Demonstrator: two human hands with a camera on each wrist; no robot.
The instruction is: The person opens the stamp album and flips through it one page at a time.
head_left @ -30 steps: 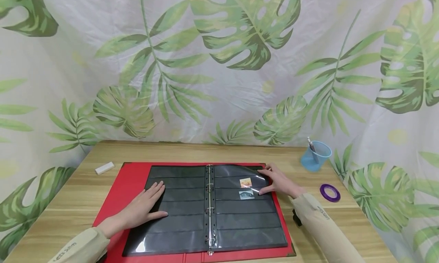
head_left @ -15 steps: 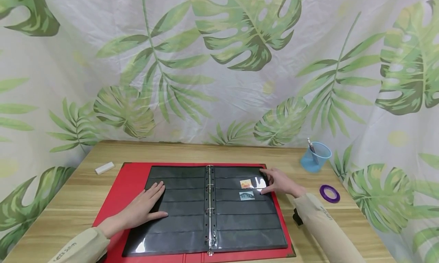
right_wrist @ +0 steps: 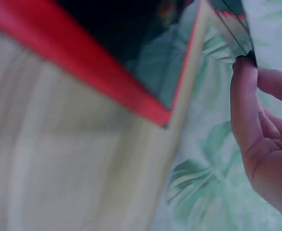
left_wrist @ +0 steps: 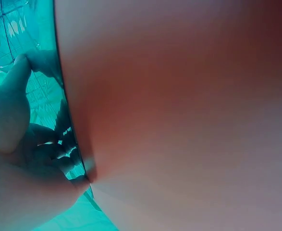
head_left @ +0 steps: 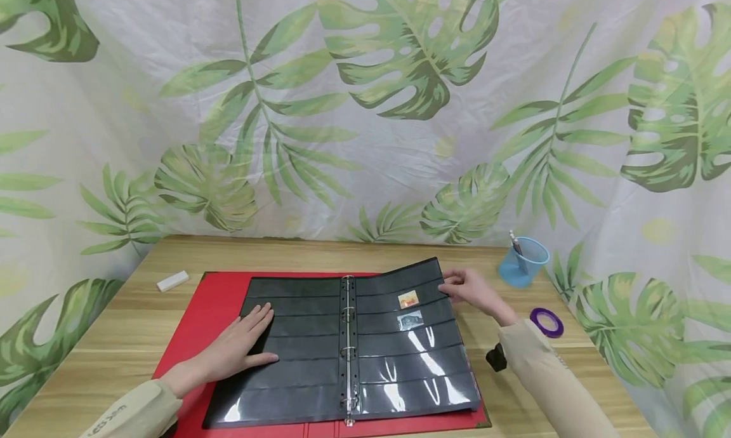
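Note:
A red ring binder lies spread on the table, with black pocket pages on both sides of its metal rings. My left hand rests with fingers extended on the left page. Between thumb and finger, my right hand pinches the outer edge of the right page, whose far corner is lifted. That pinch also shows in the right wrist view, where the page bends up from the binder. Two small stamp-like pictures, one orange and one bluish, sit in its pockets.
A blue mesh cup with pens stands at the back right. Nearer lies a purple tape roll. Beside the right forearm is a small black object. A white block lies at the back left. A leaf-print curtain hangs behind.
My right hand has taken the right page's edge and raised its far corner off the binder. Glare has shifted across the page. The left hand has stayed put.

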